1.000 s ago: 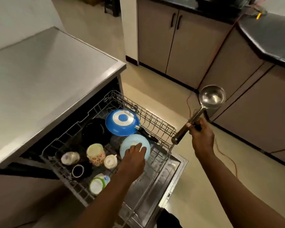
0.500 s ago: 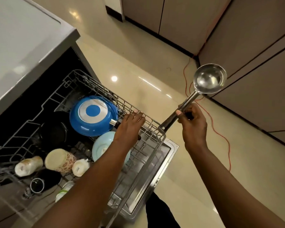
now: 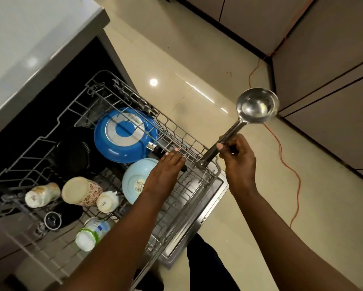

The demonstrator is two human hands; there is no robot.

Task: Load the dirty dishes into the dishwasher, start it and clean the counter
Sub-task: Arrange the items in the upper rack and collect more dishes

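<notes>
Holding a ladle in the right hand grip, left hand flat on rack

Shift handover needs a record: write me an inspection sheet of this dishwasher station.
Surface: grey counter, only partly in view.
Job's things: pulled-out rack holds blue pan, pale blue bowl, black pan, floral cup, bottle.
Clutter: nothing seen.
Grippers: left hand rests straight-fingered on the rack's rim; right hand grips the steel ladle by its handle, above the rack's corner.
Cables: orange cable trails over the floor.
Surroundings: grey cabinets, tiled floor.
</notes>
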